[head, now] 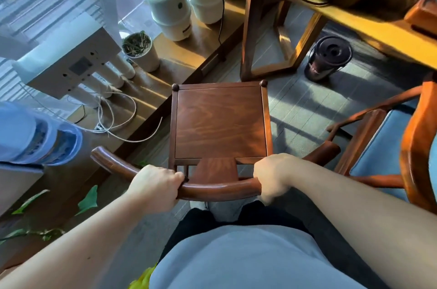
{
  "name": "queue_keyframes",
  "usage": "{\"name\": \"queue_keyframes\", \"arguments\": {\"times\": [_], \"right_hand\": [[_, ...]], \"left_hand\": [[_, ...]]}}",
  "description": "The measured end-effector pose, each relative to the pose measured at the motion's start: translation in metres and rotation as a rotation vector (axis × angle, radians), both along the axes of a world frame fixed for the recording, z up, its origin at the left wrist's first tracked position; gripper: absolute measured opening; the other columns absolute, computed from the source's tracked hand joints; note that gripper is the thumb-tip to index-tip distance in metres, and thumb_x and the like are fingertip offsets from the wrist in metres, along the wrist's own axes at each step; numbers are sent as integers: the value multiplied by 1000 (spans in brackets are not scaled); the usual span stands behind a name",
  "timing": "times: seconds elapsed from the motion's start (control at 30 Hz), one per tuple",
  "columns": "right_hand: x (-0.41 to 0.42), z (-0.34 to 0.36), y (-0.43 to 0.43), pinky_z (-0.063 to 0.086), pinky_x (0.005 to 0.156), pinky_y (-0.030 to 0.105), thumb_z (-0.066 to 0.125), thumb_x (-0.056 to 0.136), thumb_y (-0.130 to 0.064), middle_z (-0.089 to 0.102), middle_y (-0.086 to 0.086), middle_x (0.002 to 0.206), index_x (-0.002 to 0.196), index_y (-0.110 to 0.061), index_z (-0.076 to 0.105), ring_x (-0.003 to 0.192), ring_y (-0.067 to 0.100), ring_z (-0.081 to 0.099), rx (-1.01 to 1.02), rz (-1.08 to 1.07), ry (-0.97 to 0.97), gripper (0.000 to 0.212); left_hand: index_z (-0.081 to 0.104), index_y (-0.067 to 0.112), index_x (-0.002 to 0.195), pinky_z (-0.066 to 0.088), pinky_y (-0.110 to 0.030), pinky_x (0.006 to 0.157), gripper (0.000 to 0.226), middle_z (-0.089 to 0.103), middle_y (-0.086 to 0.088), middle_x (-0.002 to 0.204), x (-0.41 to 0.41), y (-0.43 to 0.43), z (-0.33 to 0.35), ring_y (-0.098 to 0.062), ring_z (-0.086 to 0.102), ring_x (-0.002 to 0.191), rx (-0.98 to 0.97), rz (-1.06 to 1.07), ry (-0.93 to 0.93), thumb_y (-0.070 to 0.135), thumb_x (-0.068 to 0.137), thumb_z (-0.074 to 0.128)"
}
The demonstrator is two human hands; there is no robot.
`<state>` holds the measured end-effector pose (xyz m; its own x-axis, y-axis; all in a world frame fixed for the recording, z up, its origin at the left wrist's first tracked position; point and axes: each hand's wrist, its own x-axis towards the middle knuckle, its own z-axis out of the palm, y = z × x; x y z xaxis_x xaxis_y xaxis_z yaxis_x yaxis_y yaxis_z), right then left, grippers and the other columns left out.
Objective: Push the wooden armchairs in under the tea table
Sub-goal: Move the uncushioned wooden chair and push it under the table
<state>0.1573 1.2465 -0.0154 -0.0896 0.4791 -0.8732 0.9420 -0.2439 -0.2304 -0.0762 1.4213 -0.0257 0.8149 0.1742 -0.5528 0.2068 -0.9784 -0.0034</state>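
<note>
A dark wooden armchair (220,123) with a bare square seat stands directly in front of me, its curved back rail nearest. My left hand (157,184) grips that rail left of the back splat; my right hand (274,176) grips it on the right. The tea table (350,19) with a yellow-lit top runs across the upper right, and its wooden leg frame (267,35) stands just beyond the seat's front edge. A second armchair (387,146) with a blue cushion sits at the right, partly cut off by the frame edge.
A dark round bin (327,58) stands on the floor under the table. Along a low wooden ledge at the left are white tanks (169,7), a potted plant (142,51), a white filter unit (71,61), loose cables (113,120) and a water bottle (35,135).
</note>
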Motion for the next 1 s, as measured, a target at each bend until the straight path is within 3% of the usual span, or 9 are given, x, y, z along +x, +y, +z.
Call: {"name": "queue_keyframes", "arguments": {"times": [0.17,0.47,0.67,0.8,0.9,1.0], "right_hand": [[-10,1,-2,46,52,29,62,65,-40,64,1,74,75,-16,66,61,20,59,24,-48,-46,26],[-8,3,-23,54,55,34,63,65,-42,59,-3,68,72,-21,61,60,16,58,19,-292,-49,22],[19,2,-56,48,53,29,66,65,-40,61,-3,74,75,-23,57,65,16,59,4,-451,-54,22],[25,-4,-74,53,59,33,63,63,-40,61,-5,78,74,-24,54,70,18,60,60,-538,-59,22],[25,-3,-87,54,70,36,63,63,-43,65,-5,93,94,-25,61,83,21,61,172,-581,-113,36],[17,-1,-93,49,71,35,66,68,-42,61,-5,96,98,-28,52,88,22,59,328,-591,-192,36]], "left_hand": [[44,30,79,45,-31,55,14,60,8,68,-1,15,-10,-21,61,61,-23,-90,-21,36,67,47],[53,28,84,36,-29,50,19,61,5,68,59,35,-4,-23,62,61,22,-314,-55,32,66,49],[50,29,81,41,-28,51,16,50,7,60,108,18,-7,-22,60,58,21,-353,-55,31,66,48],[44,31,79,49,-28,55,14,50,9,59,130,15,-12,-19,59,56,26,-406,-69,36,68,51],[51,31,87,49,-29,55,20,56,9,62,145,15,-7,-19,59,56,33,-437,-73,38,68,52],[43,34,107,41,-28,50,40,62,8,73,146,19,-6,-21,62,63,-2,-503,-138,41,69,56]]}}
